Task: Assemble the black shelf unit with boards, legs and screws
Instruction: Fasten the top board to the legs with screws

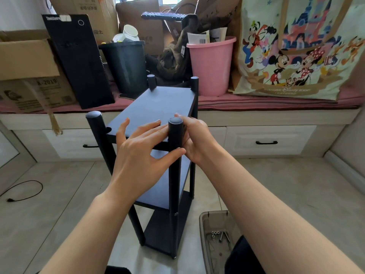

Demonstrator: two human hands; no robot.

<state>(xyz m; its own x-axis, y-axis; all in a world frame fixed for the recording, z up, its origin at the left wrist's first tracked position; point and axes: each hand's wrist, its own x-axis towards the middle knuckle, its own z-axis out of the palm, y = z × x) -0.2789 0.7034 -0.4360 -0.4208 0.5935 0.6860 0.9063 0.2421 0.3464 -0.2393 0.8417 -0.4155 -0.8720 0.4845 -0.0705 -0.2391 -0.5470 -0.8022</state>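
Currently, shelf unit (156,107): upright on floor, directly ahead.
Near-right leg (175,155): vertical, between both hands.
Left hand (138,151): flat on top board, thumb touching leg.
Right hand (195,139): cupped against leg.

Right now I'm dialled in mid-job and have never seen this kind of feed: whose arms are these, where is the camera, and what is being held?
There is no machine here: the arms are a person's own, filmed by one wide camera on their head, looking forward and down. In front stands the black shelf unit, three boards between four round legs, on a tiled floor. The left hand lies with straight fingers on the top board, its thumb against the near right leg. The right hand curls round that same leg from the other side. On the floor to the right a clear tray holds a few screws. Behind, a bench carries a pink bin, a black bin and cardboard boxes.
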